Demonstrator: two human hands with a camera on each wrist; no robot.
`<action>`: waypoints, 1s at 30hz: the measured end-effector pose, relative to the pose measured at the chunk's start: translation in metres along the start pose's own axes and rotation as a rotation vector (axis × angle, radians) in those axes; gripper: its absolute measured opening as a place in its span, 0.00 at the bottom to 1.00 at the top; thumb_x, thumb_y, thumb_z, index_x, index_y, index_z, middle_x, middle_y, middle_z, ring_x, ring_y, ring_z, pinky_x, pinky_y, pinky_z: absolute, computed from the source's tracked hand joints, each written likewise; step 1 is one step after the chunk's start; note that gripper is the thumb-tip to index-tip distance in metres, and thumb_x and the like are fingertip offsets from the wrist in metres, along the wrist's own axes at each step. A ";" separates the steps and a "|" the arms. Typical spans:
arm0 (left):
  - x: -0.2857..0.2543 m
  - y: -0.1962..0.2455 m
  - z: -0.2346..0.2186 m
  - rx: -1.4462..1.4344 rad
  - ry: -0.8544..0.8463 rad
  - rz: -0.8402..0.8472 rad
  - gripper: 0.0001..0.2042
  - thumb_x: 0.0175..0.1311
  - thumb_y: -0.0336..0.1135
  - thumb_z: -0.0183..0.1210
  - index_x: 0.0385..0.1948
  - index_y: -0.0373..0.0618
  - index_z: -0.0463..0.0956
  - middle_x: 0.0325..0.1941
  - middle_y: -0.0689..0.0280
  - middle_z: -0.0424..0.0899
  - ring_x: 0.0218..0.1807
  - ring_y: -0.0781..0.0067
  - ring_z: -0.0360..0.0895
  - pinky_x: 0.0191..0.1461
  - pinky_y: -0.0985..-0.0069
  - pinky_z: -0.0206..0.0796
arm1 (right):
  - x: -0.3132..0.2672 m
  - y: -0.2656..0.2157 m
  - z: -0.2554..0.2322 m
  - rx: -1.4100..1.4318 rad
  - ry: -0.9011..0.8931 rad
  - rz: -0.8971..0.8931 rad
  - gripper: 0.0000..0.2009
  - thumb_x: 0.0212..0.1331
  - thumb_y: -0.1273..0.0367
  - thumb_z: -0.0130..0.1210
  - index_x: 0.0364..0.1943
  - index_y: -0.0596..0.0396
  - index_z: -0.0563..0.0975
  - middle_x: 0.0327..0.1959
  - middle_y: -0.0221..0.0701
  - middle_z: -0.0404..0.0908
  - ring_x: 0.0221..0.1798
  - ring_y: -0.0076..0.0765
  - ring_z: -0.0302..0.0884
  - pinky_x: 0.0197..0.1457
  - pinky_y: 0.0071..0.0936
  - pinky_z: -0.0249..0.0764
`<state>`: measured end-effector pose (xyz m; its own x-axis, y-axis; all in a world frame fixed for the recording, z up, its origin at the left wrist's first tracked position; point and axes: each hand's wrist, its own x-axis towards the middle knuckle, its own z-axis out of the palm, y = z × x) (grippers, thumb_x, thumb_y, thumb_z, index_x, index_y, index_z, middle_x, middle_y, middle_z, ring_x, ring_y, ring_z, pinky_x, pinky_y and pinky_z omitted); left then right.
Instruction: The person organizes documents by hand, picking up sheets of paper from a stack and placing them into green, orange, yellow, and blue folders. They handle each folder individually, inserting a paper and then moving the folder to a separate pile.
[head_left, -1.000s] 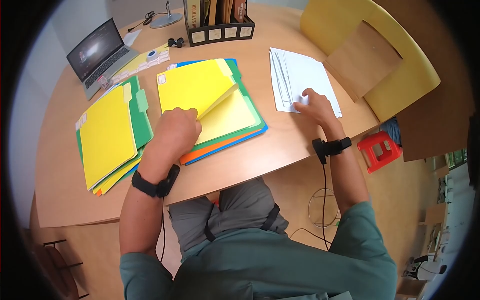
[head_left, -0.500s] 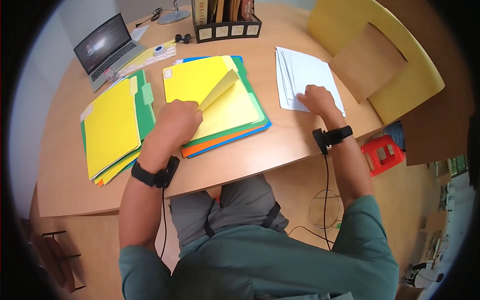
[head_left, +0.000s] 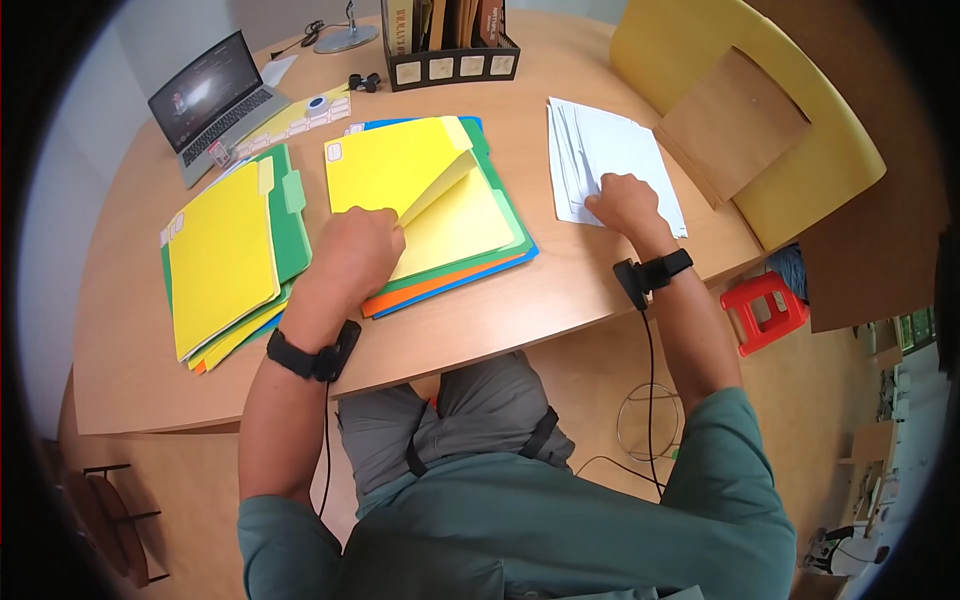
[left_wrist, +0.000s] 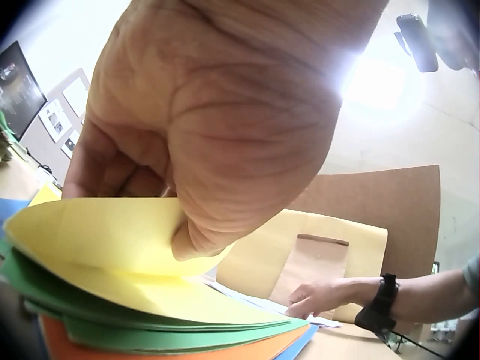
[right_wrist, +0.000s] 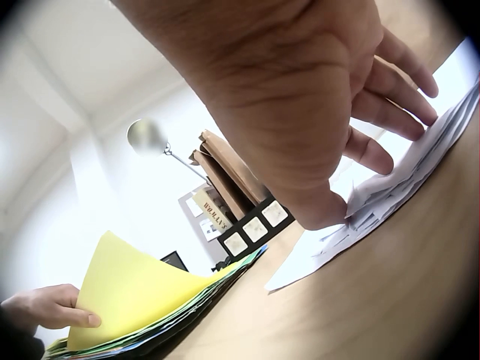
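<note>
In the head view my left hand [head_left: 358, 252] pinches the cover of a yellow file folder [head_left: 390, 155], lifting its near corner so the pale inside shows. The left wrist view shows the thumb pressed against the raised yellow flap [left_wrist: 112, 236]. That folder tops a pile with green folders [left_wrist: 172, 339], an orange folder [head_left: 440, 285] and blue. Over to the right, my right hand [head_left: 630, 210] is at the near edge of a stack of white paper sheets [head_left: 625, 150]. In the right wrist view its thumb and fingers pinch the bent, loosely layered sheets [right_wrist: 375, 206].
A second pile of folders [head_left: 222, 265] lies left, near a laptop [head_left: 215, 105]. Behind stand a black book holder [head_left: 455, 68] and a lamp base [head_left: 345, 38]. A yellow board with a brown pocket [head_left: 735, 125] rises at the right. A red stool [head_left: 765, 312] is on the floor.
My right hand's fingers have closed in at the near edge of the paper stack. The left hand keeps the yellow cover raised; the head view has shifted slightly.
</note>
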<state>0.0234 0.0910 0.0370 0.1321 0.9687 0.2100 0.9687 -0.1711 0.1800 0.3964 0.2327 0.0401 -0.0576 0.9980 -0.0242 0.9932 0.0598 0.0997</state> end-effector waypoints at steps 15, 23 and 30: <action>-0.010 -0.009 -0.003 -0.110 -0.031 -0.066 0.16 0.80 0.37 0.54 0.38 0.32 0.85 0.39 0.39 0.89 0.43 0.34 0.87 0.54 0.45 0.78 | 0.006 0.035 0.013 0.141 0.137 -0.028 0.21 0.78 0.59 0.50 0.43 0.63 0.88 0.45 0.58 0.90 0.52 0.70 0.88 0.59 0.58 0.83; -0.013 -0.011 0.000 -0.133 -0.004 -0.054 0.15 0.80 0.35 0.55 0.37 0.33 0.85 0.37 0.39 0.89 0.41 0.36 0.87 0.52 0.47 0.79 | 0.013 0.035 0.015 0.232 0.144 0.055 0.22 0.75 0.57 0.49 0.46 0.60 0.88 0.49 0.57 0.90 0.55 0.68 0.88 0.64 0.58 0.82; -0.016 -0.011 -0.001 -0.135 0.038 -0.040 0.16 0.80 0.34 0.54 0.35 0.33 0.86 0.35 0.39 0.89 0.39 0.37 0.88 0.50 0.49 0.80 | 0.010 0.033 0.012 0.243 0.134 0.089 0.21 0.72 0.56 0.50 0.43 0.57 0.89 0.49 0.54 0.91 0.53 0.68 0.88 0.62 0.56 0.82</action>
<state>0.0103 0.0772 0.0325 0.0838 0.9681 0.2361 0.9355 -0.1580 0.3159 0.4297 0.2446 0.0316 0.0343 0.9937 0.1070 0.9891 -0.0184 -0.1464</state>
